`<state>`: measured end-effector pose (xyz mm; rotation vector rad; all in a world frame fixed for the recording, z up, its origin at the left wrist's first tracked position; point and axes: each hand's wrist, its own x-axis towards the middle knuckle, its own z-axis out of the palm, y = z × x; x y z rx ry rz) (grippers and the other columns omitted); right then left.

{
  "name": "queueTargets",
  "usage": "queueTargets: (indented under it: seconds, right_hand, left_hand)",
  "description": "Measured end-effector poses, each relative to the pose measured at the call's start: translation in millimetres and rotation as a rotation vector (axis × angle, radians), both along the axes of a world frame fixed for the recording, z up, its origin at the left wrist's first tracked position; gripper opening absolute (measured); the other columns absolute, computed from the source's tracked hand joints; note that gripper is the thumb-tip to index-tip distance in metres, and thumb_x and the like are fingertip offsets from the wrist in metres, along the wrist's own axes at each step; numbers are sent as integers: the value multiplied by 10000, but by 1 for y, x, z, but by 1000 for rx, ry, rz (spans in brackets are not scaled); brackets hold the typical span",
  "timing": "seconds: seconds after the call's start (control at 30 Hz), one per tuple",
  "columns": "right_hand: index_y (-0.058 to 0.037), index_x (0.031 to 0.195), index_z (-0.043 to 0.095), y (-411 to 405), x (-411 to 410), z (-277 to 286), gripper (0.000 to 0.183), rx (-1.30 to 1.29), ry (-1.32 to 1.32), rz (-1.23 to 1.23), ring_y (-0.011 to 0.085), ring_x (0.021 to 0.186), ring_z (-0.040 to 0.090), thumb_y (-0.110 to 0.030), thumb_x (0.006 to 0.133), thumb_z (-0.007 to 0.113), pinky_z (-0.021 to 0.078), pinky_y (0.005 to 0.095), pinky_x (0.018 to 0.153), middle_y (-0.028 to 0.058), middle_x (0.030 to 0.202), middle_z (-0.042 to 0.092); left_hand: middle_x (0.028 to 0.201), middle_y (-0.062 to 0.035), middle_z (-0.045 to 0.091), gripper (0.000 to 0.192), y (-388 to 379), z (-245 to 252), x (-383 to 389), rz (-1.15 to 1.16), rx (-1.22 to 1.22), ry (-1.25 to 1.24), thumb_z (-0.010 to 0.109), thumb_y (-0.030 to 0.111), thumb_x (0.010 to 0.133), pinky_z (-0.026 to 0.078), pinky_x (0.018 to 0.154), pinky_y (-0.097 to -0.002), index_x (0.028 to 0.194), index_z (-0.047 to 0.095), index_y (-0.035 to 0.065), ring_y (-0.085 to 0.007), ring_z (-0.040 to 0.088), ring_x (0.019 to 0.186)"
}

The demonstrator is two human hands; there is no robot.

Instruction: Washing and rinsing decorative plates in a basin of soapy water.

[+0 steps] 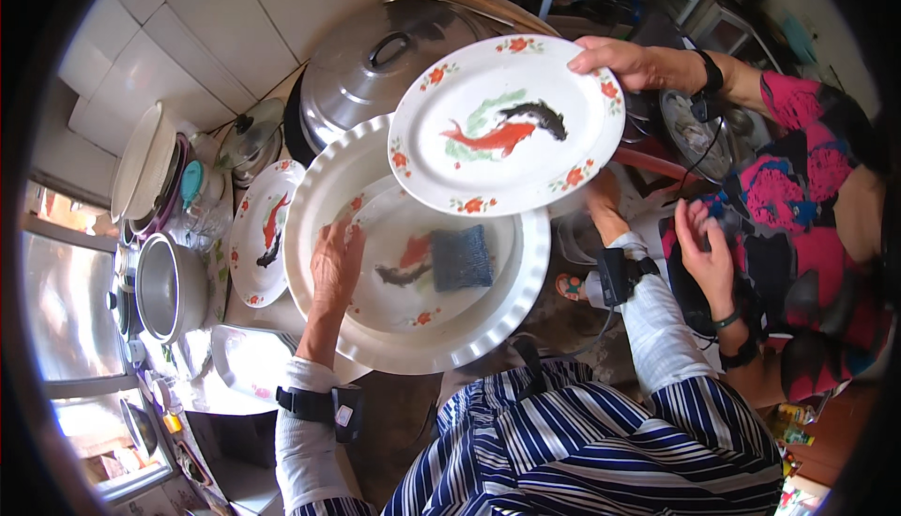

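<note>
My left hand (338, 255) reaches into a large cream basin (415, 357) with a fluted rim. Its fingers lie at the left edge of a white oval plate (394, 298) with a fish design, which sits in water; their grip is unclear. On that plate lies a blue scrubbing pad (462, 258). Above the basin's right side, another person's hand (619, 62) holds up a second oval fish plate (507, 129). My right hand (604, 199) is at this plate's lower right edge, its fingers hidden behind it.
A third fish plate (260, 234) leans left of the basin. Behind are a big lidded metal pot (352, 58) and a glass-lidded pan (250, 139). A grey metal pot (169, 287) stands left by the window. At right is the other person's second hand (707, 255).
</note>
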<state>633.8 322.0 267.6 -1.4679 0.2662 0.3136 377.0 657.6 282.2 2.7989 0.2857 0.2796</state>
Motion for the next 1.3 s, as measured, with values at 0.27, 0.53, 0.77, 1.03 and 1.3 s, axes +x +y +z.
queueTargets:
  seconds: [0.27, 0.53, 0.77, 1.03, 1.3]
  right_hand:
    - [44, 1011, 492, 77, 45, 75, 419, 245, 117, 766, 197, 738, 603, -208, 695, 603, 511, 281, 585, 140, 884, 592]
    - [52, 1004, 495, 53, 2, 64, 314, -19, 329, 1282, 157, 700, 608, -124, 751, 554, 515, 261, 600, 114, 862, 600]
    - [55, 996, 497, 97, 3, 86, 257, -120, 261, 1331, 123, 650, 600, -61, 768, 520, 509, 239, 573, 88, 827, 601]
    - [27, 1101, 397, 79, -11, 84, 383, -110, 87, 1440, 99, 712, 552, -16, 730, 481, 460, 213, 612, 73, 926, 550]
    - [39, 1067, 396, 93, -17, 56, 370, -142, -126, 1412, 87, 617, 476, -43, 719, 492, 405, 231, 538, 72, 804, 519]
  left_hand:
    - [946, -190, 507, 509, -11, -5, 25, 476, -1642, 171, 493, 324, 803, 497, 549, -367, 1191, 326, 40, -270, 573, 759]
    - [904, -193, 511, 392, -10, -5, 17, 528, -1690, 225, 545, 176, 744, 488, 596, -465, 1050, 377, -4, -339, 580, 703]
    - [928, -223, 504, 401, 13, -17, -8, 622, -1714, 372, 540, 153, 731, 481, 616, -487, 1055, 368, -9, -379, 565, 748]
    - [905, -228, 539, 386, 8, -8, -21, 665, -1672, 250, 516, 180, 737, 482, 601, -426, 1039, 422, -41, -347, 568, 720]
    - [871, -200, 556, 397, -9, 2, -37, 737, -1651, 149, 510, 202, 732, 480, 589, -415, 1036, 435, -42, -316, 571, 681]
